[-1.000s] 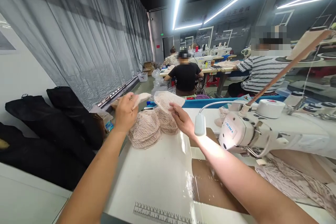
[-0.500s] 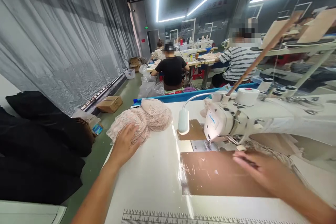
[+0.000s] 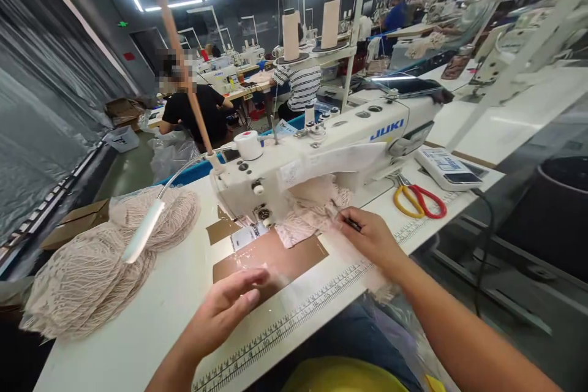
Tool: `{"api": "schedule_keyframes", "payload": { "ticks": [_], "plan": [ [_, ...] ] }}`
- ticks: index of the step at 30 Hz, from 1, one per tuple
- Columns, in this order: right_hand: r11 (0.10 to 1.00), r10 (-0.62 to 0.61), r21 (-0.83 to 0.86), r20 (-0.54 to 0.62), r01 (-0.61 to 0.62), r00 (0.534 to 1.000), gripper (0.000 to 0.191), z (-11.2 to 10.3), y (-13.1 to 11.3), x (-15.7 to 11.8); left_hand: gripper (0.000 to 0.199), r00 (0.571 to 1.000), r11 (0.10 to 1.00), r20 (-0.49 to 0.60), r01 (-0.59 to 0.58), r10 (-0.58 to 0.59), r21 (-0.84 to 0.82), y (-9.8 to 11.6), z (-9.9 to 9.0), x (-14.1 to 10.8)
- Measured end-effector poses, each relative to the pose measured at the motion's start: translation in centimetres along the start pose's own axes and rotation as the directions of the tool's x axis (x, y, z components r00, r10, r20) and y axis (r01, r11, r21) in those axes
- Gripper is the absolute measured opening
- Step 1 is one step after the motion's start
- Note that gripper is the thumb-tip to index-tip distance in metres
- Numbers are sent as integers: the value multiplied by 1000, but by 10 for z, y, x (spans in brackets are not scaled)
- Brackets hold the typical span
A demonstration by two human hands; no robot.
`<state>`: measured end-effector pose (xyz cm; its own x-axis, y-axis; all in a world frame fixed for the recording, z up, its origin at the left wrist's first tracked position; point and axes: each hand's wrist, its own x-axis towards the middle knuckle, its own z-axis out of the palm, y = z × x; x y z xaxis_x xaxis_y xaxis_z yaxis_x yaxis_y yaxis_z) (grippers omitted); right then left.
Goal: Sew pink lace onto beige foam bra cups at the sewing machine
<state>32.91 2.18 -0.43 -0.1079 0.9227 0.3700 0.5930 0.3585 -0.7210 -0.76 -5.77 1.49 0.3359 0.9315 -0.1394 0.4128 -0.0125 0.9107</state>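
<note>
My left hand (image 3: 234, 306) hovers over the near edge of the brown sheet (image 3: 298, 257), fingers loosely curved and apart, holding nothing. My right hand (image 3: 372, 236) is closed around a small dark tool (image 3: 351, 223) that looks like thread snips; the palm hides most of it. Just beyond its fingertips, pale pink lace fabric (image 3: 298, 229) lies bunched under the arm of the white sewing machine (image 3: 275, 165). To the left, two stacks of pink lace pieces rest on the table: a nearer stack (image 3: 87, 282) and a farther one (image 3: 174, 217).
A lamp (image 3: 144, 229) on a bent neck overhangs the stacks. Red-and-yellow scissors (image 3: 419, 201) and a white control box (image 3: 448, 168) occupy the right side. A ruler strip (image 3: 294, 324) runs along the front edge. Co-workers sit at machines farther back.
The view has swung right. My left hand has left the lace stack and come over to the brown sheet. My right hand has moved toward the bunched lace, still gripping the dark tool.
</note>
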Motion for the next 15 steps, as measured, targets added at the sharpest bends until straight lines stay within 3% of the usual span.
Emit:
{"api": "schedule_keyframes", "payload": {
  "ticks": [3,7,12,15],
  "plan": [
    [987,-78,150,123,59,989,24,6,-5,-9,38,991,921,119,98,-57,-378,14,42,34],
    [972,-194,194,336,133,922,22,18,-3,-16,42,995,782,67,100,-75,-615,38,83,82],
    [959,-281,140,552,245,785,7,17,5,-16,39,993,671,-7,74,-117,-738,54,109,128],
    [955,-297,155,563,255,771,8,8,11,-10,33,980,704,-106,45,-169,-708,57,122,141]
  ]
}}
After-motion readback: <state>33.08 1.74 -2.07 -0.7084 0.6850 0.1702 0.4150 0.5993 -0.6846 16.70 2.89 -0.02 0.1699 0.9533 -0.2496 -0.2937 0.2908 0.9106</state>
